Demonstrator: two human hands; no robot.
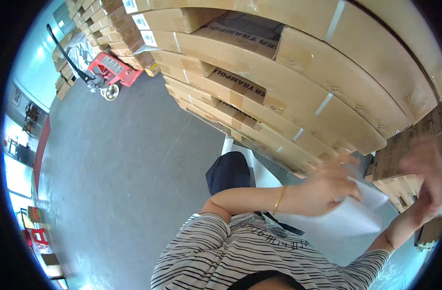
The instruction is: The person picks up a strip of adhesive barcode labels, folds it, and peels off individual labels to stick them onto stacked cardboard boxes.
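Note:
My left hand (322, 191), with a thin gold bracelet at the wrist, reaches across to the right in front of me. Its fingers are closed on a white sheet (349, 220), thin and bunched, smeared by motion. Whether the sheet is paper or plastic film is unclear. Farther right, my right hand (426, 166) is raised beside the brown cartons (400, 186); motion blur hides its fingers. Just beyond my left hand rises a tall stack of long flat cardboard cartons (337, 72), with gaps along its side.
A red pallet jack (114, 70) with a black handle stands at the far left, near more stacked cartons (104, 26). White sheeting (262, 171) lies low by my leg (230, 174). Red stools (39, 237) and small boxes stand along the left edge of the grey floor (114, 169).

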